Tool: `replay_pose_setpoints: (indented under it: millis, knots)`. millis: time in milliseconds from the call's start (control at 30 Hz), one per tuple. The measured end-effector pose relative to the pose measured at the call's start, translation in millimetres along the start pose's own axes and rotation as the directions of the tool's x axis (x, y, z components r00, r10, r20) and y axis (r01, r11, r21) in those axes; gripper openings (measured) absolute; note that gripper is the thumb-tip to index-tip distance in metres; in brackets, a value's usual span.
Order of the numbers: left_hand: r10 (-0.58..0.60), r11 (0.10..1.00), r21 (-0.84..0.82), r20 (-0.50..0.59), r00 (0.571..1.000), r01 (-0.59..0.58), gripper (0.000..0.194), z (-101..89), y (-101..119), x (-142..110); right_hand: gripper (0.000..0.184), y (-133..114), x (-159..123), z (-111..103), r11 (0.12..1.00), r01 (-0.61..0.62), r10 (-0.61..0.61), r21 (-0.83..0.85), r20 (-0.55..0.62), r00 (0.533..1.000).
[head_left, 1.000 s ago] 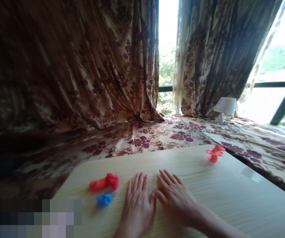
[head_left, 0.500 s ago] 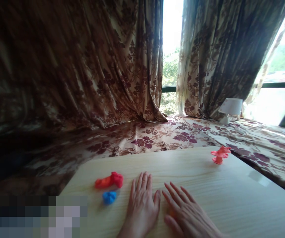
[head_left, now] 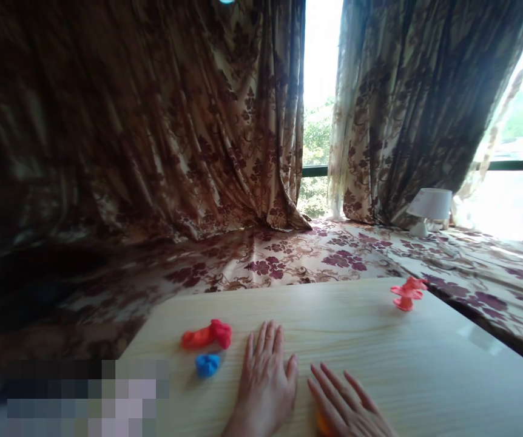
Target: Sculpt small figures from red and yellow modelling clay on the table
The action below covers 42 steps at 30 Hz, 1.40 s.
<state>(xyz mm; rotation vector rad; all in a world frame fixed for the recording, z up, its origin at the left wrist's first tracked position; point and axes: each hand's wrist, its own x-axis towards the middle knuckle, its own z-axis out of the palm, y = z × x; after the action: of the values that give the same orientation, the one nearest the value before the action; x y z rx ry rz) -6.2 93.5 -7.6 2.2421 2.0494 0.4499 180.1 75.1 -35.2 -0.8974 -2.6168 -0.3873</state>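
Note:
My left hand (head_left: 268, 376) lies palm down on the pale wooden tabletop (head_left: 252, 303), its fingers stretched forward. Palm down too, my right hand (head_left: 346, 403) has its fingers spread and covers most of an orange lump (head_left: 323, 423), which looks like modelling clay. Only a small edge of that lump shows under the palm. Left of my left hand sit a lump of blue clay (head_left: 207, 365) and, just behind it, a red and orange clay piece (head_left: 209, 335). Neither is touched by a hand.
A coral clay figure (head_left: 408, 294) with a stem and flared layers stands near the table's back right corner. Behind the table are flowered cloth (head_left: 266, 267), a small white lamp (head_left: 431, 204) and patterned curtains (head_left: 243, 121) beside a window. A pixelated patch hides the lower left.
My right hand has drawn back toward me over the orange lump. My left hand stays flat in about the same place. The whole view has shifted slightly.

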Motion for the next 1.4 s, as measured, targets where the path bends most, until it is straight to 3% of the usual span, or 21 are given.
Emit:
replay_pose_setpoints:
  millis: [133,200,300,367,433,567,633,733,833,933,1033,1133,1400]
  knots:
    - [0.003,1.0,0.011,0.021,1.0,-0.003,0.058,-1.1,-0.3,-0.4,0.051,15.2,62.2,-22.9,0.944,-0.319,0.296,0.087,0.206,0.933]
    - [-0.01,1.0,-0.005,0.017,1.0,0.01,0.058,-3.1,-1.4,0.3,0.046,28.8,74.2,-39.8,0.908,-0.354,0.284,0.225,0.29,0.914]
    - [-0.021,0.995,-0.097,-0.044,0.999,0.017,0.055,-7.5,-2.1,2.6,0.044,52.5,59.6,-62.4,0.783,-0.455,0.332,0.425,0.333,0.882]
    - [-0.009,0.979,-0.205,-0.094,0.996,-0.01,0.053,-11.0,1.5,3.1,0.045,64.1,38.3,-71.2,0.693,-0.551,0.422,0.465,0.359,0.833]
    - [0.049,0.943,-0.323,-0.097,0.994,-0.078,0.05,-14.6,10.0,0.6,0.048,67.9,17.4,-73.7,0.649,-0.58,0.44,0.492,0.378,0.814]
    - [0.272,0.847,-0.477,0.008,0.962,-0.235,0.049,-21.5,32.2,-12.7,0.045,56.3,-7.2,-69.0,0.633,-0.518,0.429,0.575,0.297,0.853]
    - [0.331,0.81,-0.516,0.008,0.944,-0.279,0.037,-25.5,38.3,-17.1,0.041,49.7,-9.2,-68.4,0.63,-0.482,0.412,0.609,0.265,0.872]
    - [0.267,0.761,-0.611,-0.01,0.964,-0.217,0.02,-36.1,36.9,-11.0,0.04,47.6,3.4,-71.4,0.564,-0.491,0.42,0.664,0.281,0.863]
    - [0.174,0.588,-0.809,0.124,0.977,-0.002,0.029,-52.2,27.2,8.2,0.056,51.6,35.4,-72.6,0.455,-0.437,0.43,0.776,0.239,0.871]
    - [0.154,0.465,-0.884,0.134,0.979,0.048,0.036,-65.1,15.6,25.6,0.057,50.9,72.9,-66.3,0.441,-0.281,0.397,0.852,0.096,0.913]
    - [0.128,0.435,-0.9,0.098,0.987,0.033,0.036,-67.0,5.1,30.0,0.036,42.1,94.4,-52.4,0.428,-0.158,0.352,0.89,-0.003,0.936]
    - [0.147,0.425,-0.905,0.089,0.985,0.018,0.034,-61.0,-3.1,25.1,0.026,32.3,95.5,-38.2,0.403,-0.128,0.362,0.906,-0.029,0.932]
    - [0.146,0.378,-0.925,0.112,0.983,0.05,0.04,-55.0,-6.0,17.4,0.04,25.0,84.8,-40.5,0.439,-0.149,0.35,0.886,-0.015,0.937]
